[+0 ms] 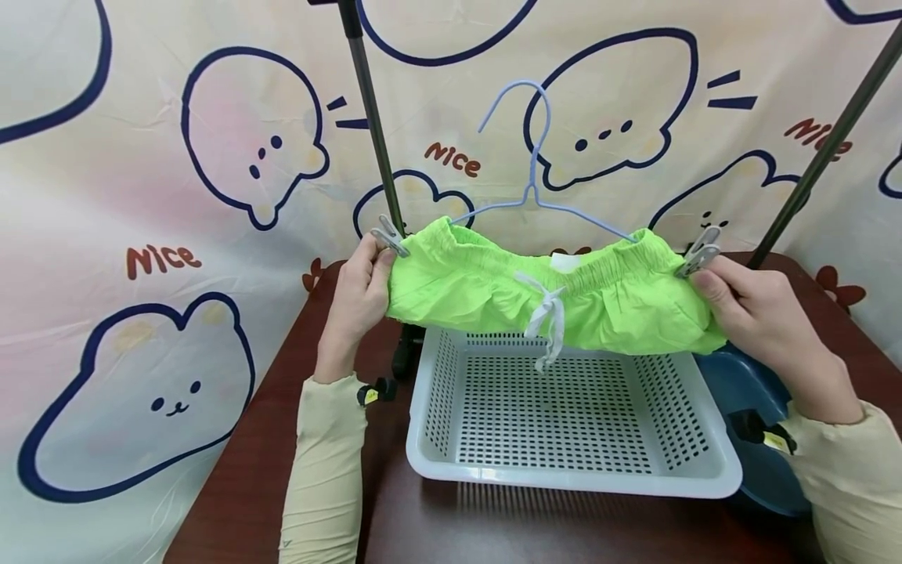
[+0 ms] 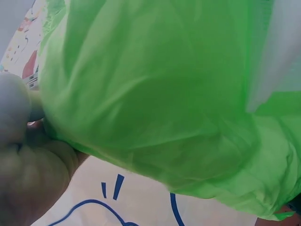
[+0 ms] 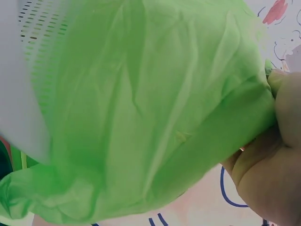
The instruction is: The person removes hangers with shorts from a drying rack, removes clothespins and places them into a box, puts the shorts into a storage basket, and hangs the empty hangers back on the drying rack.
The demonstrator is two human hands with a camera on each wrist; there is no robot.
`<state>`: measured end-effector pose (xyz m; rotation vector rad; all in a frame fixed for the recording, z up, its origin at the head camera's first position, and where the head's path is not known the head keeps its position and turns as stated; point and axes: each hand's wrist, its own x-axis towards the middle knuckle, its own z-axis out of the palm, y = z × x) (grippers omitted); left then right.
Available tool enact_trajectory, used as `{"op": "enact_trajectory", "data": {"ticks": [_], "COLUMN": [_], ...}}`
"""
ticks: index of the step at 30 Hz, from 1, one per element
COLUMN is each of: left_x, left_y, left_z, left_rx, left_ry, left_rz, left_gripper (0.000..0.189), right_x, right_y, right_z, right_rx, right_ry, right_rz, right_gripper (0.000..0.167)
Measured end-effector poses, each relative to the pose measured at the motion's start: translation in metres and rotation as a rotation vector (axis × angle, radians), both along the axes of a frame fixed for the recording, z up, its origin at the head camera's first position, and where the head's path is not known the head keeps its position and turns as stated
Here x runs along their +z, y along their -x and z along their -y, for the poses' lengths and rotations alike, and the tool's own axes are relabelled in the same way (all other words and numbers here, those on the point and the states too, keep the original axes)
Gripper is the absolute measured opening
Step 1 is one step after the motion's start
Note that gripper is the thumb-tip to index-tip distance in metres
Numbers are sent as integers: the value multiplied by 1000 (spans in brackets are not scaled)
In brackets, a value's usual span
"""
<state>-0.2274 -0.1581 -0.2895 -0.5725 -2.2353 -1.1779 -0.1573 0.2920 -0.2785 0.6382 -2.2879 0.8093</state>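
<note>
While each thumb presses toward bent fingers with hardly any gap, the left hand point(image 1: 358, 286) pinches the left end of the green shorts point(image 1: 472, 286) at the left clip point(image 1: 390, 236), and the right hand point(image 1: 764, 317) grips the right end at the right clip point(image 1: 700, 252); how much of each hold is cloth and how much is clip, I cannot tell. The shorts stretch between the hands, above the far part of the basket point(image 1: 571, 481). The hanger point(image 1: 532, 174) has its arms going into the waistband and its hook up, caught on nothing in view.

A slip seems the likeliest trouble: if either clip bites cloth but not wire, or too little of both, that corner could slide loose once the fingers let go. Uneven pulling could tilt the hanger or bunch the waist, and a dropped end would probably land in the basket, drawstring point(image 1: 557, 313) first.

Below, the pale, perforated basket rests on a glossy red-brown table point(image 1: 398, 517), with a blue tub point(image 1: 770, 479) at its right. Beyond, the left pole point(image 1: 373, 110) and right pole point(image 1: 826, 149) slant up before a backdrop point(image 1: 63, 235) of cartoon outlines and the word "Nice"; it hides whatever lies behind.
</note>
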Motion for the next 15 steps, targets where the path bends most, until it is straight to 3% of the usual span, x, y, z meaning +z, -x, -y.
{"op": "enact_trajectory", "data": {"ticks": [6, 15], "left_x": [-2, 0], "left_y": [1, 0], "left_z": [-1, 2], "left_rx": [26, 75], "left_ry": [-28, -50], "left_rz": [-65, -56], "left_gripper": [16, 18], "right_x": [0, 12], "right_y": [-1, -10], "right_z": [-2, -3], "right_rx": [-17, -78], "right_ry": [-41, -107], "right_rz": [-3, 37], "right_gripper": [6, 19]}}
